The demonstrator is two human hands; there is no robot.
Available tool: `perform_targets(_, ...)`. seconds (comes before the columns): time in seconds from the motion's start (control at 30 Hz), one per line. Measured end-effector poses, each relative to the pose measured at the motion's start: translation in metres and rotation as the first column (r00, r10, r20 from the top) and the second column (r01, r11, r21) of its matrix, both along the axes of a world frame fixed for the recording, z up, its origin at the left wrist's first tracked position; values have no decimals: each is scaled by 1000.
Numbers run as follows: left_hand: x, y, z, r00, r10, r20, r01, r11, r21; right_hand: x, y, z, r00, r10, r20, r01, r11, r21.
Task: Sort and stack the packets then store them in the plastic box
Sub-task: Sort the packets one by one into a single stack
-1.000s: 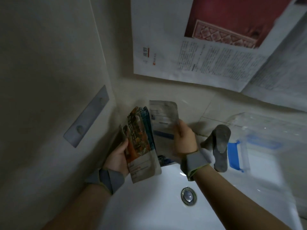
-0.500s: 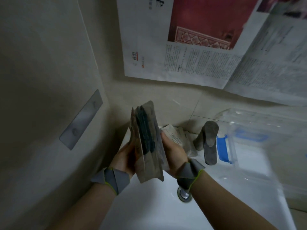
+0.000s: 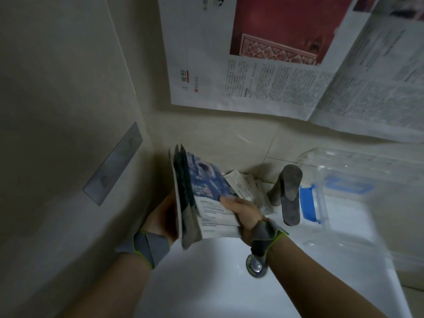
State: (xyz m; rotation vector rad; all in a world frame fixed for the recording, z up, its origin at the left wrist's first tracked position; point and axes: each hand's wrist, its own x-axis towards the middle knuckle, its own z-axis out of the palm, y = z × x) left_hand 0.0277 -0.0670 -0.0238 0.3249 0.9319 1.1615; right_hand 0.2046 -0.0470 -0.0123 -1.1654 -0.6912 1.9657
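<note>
Since the previous frame, a blue-patterned packet [image 3: 207,180] has been tilted away from the upright stack of packets [image 3: 183,198], its printed face now exposed. Right hand [image 3: 243,214] grips that packet, thumb curled over its lower face; left hand [image 3: 163,216] holds the stack from behind, its fingers hidden. More loose packets [image 3: 247,187] lie on the ledge just beyond the right fingers. Both hands are above a white sink [image 3: 206,283], whose drain [image 3: 255,265] lies below the right wrist. A grey faucet [image 3: 289,193] stands right of the right fingers; the clear plastic box [image 3: 348,193] with a blue latch [image 3: 308,203] sits further right. Newspaper [image 3: 263,65] covers the beige tiled wall; a metal plate [image 3: 113,164] is fixed left of the left hand.
</note>
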Motion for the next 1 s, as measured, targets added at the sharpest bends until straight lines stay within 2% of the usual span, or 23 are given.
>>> perform_targets(0.07, -3, -3, 4, 995, 82, 63, -80, 996, -32, 9, 4, -2, 998, -59, 24, 57, 994, 90)
perform_targets(0.1, -1, -5, 8, 992, 125, 11, -124, 990, -66, 10, 4, 2, 994, -101, 35, 96, 987, 131)
perform_targets(0.27, -10, -16, 14, 989, 50, 138, -58, 997, 49, 19, 7, 16, 979, -186, 78, 165, 961, 221)
perform_targets(0.4, -17, -13, 3, 992, 67, 108, -70, 997, 26, 22, 7, 24, 980, -172, 97, 148, 964, 220)
perform_targets(0.6, -20, -8, -3, 985, 168, 47, -166, 985, -44, 13, -4, 39, 986, -76, 149, 30, 957, 288)
perform_targets(0.73, -16, -3, -6, 983, 177, 55, -175, 984, -45, 3, -14, 52, 950, 33, 310, -156, 910, 384)
perform_targets(0.9, -7, -2, 0, 986, 167, -25, -168, 983, -67, -12, -12, 56, 918, 100, 383, -234, 918, 321)
perform_targets(0.97, -3, -3, -2, 985, 160, -69, -164, 985, -57, -17, -11, 55, 914, 82, 398, -211, 933, 291)
perform_targets(1.0, -3, -4, -2, 982, 160, -96, -166, 985, -50, -18, -9, 51, 888, 70, 454, -218, 934, 282)
